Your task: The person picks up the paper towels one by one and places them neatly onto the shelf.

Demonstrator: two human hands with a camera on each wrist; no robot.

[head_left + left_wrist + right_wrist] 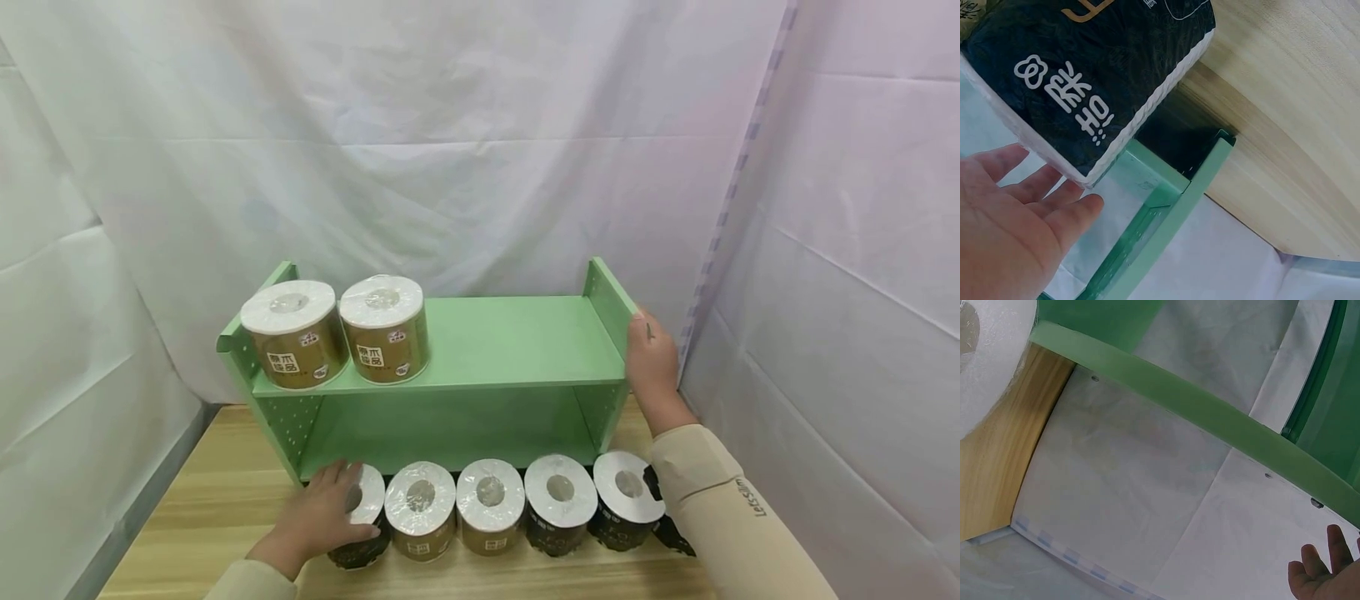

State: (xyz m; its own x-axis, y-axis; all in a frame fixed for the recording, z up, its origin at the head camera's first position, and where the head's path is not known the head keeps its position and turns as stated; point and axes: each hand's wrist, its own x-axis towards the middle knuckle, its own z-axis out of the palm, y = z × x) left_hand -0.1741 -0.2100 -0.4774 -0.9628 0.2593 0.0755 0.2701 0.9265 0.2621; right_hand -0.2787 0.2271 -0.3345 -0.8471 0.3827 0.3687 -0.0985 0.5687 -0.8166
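Observation:
In the head view my left hand [318,515] is over the leftmost black-wrapped toilet roll [365,498] of the front row, fingers spread on its top. The left wrist view shows relaxed fingers [1072,215] at the rim of that black-wrapped roll. My right hand [651,358] is at the right side panel [611,308] of a green two-tier shelf [517,342]. In the right wrist view its fingers [1338,550] extend loosely outside the panel. Two gold-wrapped toilet rolls [292,333] stand upright at the upper tier's left end.
Along the shelf's front stand two gold-wrapped rolls [420,498] and two more black-wrapped rolls [561,504]. A black item [673,537], partly hidden by the right sleeve, lies beside them. Wooden tabletop [195,500] lies below; white sheets [480,167] hang around.

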